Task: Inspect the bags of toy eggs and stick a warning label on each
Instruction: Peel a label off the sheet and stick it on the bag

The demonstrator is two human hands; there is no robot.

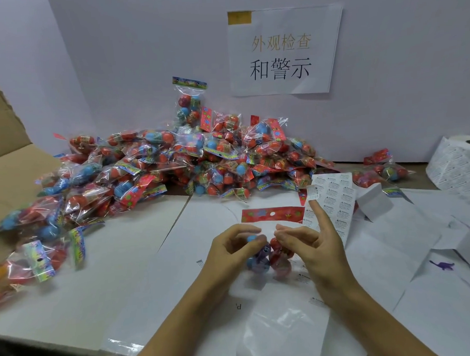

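The bag of toy eggs [269, 246] lies lengthwise away from us on the tabletop [130, 263], red header card [272, 214] at its far end. Our left hand [233, 249] and right hand [309, 244] pinch it with curled fingers; a warning label [313, 192] sticks to the raised right fingertip.

wall sign [285, 52] reading 外观检查 和警示

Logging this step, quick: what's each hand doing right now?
Left hand: fingers grip the bag of toy eggs.
Right hand: pinches the same bag; a warning label sticks to its raised fingertip.
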